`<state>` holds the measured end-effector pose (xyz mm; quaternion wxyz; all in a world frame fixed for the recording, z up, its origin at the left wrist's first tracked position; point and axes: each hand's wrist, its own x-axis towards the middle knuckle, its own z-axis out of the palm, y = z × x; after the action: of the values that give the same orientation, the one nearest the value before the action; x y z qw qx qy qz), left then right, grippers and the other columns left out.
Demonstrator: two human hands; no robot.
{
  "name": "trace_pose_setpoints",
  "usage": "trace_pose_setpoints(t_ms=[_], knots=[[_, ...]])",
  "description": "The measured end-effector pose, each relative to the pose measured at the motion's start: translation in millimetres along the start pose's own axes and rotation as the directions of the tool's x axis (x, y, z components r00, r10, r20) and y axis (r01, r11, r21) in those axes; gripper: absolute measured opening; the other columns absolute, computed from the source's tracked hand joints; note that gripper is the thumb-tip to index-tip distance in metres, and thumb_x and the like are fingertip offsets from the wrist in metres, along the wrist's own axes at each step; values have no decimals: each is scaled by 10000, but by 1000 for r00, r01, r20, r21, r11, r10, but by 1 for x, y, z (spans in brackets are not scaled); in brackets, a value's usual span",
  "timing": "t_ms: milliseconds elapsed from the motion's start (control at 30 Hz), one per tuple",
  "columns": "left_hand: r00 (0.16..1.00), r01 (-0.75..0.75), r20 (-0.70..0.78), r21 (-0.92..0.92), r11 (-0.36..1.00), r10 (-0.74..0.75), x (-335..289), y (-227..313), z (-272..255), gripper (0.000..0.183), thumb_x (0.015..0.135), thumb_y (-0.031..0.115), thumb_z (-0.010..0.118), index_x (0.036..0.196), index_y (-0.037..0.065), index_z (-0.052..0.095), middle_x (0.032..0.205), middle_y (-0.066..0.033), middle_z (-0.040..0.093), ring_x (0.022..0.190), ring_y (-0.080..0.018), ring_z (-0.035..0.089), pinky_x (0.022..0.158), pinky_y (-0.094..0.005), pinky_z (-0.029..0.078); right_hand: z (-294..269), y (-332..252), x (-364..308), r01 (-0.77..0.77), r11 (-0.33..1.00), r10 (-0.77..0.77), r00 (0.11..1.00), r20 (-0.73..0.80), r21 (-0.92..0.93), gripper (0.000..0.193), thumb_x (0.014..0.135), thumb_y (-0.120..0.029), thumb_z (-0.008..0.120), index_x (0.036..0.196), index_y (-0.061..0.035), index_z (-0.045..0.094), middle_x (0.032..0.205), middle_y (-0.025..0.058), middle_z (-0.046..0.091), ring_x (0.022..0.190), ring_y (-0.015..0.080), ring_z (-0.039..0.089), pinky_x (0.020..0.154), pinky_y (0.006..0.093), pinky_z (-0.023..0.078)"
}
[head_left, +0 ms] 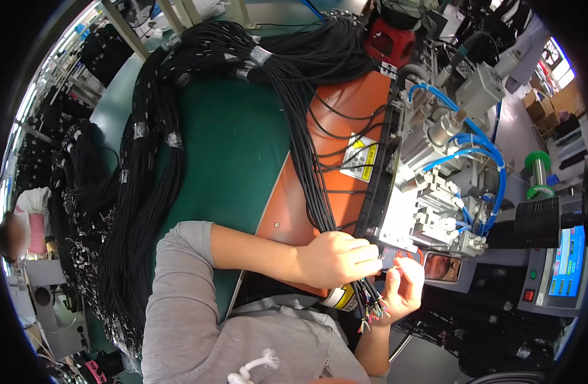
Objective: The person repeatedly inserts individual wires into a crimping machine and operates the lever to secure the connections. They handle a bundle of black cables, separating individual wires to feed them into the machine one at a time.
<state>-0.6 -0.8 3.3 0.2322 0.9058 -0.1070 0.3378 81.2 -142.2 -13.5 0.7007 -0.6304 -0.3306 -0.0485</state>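
Note:
A long bundle of black cables [301, 147] runs down the orange board and passes beneath my left hand [338, 259]. The left fingers are curled and closed beside the machine's front corner; what they grip is hidden. Just to their right, my right hand [402, 289] has its thumb and forefinger pinched together, and anything between them is too small to make out. Below the two hands the bundle's stripped ends, with thin coloured wires [372, 308], hang beside my right palm. The silver pneumatic machine [422, 185] with blue air hoses [498, 160] stands just beyond both hands.
Thick black cable bundles [156, 96] lie over the green table [230, 134] and hang at its left. A phone [442, 267] rests right of my hands. Farther right are a control screen [565, 262] and a green-ended spool [539, 174]. A red stool [391, 41] stands behind.

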Motion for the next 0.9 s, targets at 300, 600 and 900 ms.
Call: trace_pose_setpoints(t_ms=[300,600,900], knots=[[994,25,104,-36,999,-21,0,-1,-3,157,695,119,715,794,50,615,699,-46,563,567,-190,572,451,-307,417,-15,-5,9,-565,781,512,824,243,266,103,756,76,693,852,59,659,823,91,649,736,122,600,675,246,489],[994,-34,112,141,989,19,3,0,-2,121,664,141,630,771,97,595,731,20,522,577,-103,505,461,-237,394,-9,-1,14,52,960,11,975,221,-276,137,725,17,730,798,4,614,768,98,612,697,202,582,634,283,456],[988,-68,148,119,991,50,-3,-2,3,304,661,112,642,959,77,694,732,15,575,563,-95,498,451,-231,364,-37,6,15,-691,714,590,681,433,114,73,849,-42,646,874,6,596,799,12,563,764,67,496,697,211,404]])
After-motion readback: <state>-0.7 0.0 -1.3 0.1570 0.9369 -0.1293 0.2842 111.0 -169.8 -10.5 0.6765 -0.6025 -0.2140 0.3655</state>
